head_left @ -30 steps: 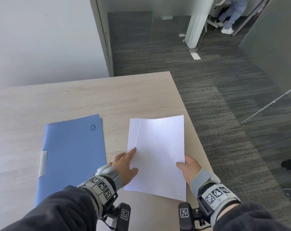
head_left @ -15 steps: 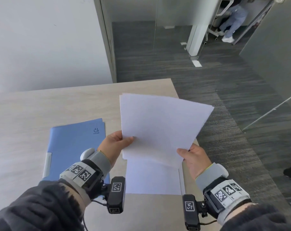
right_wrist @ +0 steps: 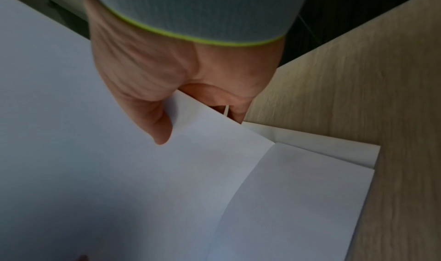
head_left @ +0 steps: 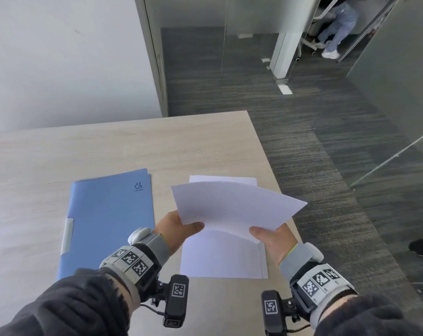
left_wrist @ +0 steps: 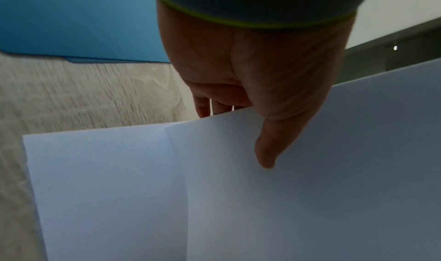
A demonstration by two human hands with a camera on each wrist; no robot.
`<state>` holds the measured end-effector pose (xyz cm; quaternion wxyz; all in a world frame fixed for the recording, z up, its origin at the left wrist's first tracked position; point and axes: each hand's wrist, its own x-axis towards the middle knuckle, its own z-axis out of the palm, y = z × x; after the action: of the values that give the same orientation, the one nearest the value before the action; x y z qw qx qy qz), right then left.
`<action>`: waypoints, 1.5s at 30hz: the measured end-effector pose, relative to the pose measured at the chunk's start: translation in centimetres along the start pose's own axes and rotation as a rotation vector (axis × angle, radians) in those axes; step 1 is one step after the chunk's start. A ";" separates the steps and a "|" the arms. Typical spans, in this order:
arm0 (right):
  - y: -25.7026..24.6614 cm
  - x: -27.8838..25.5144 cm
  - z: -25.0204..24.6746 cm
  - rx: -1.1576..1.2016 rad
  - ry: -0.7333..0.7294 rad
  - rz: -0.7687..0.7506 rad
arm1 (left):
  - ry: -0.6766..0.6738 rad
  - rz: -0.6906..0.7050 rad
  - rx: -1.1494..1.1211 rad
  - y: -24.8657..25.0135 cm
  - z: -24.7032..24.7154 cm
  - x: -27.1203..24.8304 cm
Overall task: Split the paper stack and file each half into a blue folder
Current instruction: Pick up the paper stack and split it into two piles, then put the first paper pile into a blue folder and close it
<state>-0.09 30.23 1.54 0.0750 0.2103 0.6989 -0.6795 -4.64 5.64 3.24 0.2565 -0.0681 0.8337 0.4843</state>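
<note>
An office room with glass partitions.
A pale wood-grain tabletop (head_left: 132, 151) stands on dark grey carpet (head_left: 327, 146); glass walls (head_left: 229, 57), a white pillar (head_left: 284, 52) and a blue folder (head_left: 108, 221) show it.

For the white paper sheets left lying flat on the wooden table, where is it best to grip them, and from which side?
Probably the right edge of the flat white paper sheets, approached from the right: it lies near the light wooden table's edge, away from the blue plastic folder, and slightly fanned there.
</note>
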 end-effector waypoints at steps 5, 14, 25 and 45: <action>0.2 0.0 -0.1 -0.009 0.031 0.002 | 0.047 0.020 0.021 0.2 0.2 0.0; 0.7 -0.1 0.4 -0.120 0.046 0.064 | 0.008 -0.023 -0.006 -1.4 -0.3 0.1; 2.1 0.6 8.5 -0.270 -0.244 0.133 | 0.121 -0.153 -0.316 -8.1 -6.2 -1.8; 5.0 3.5 27.7 -0.371 -0.219 0.231 | 0.432 -0.435 -0.310 -21.0 -22.2 -1.4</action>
<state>-6.32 3.69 -6.22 0.2648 0.1963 0.7706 -0.5454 -3.89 -24.21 -3.38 0.1580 -0.3835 0.7511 0.5136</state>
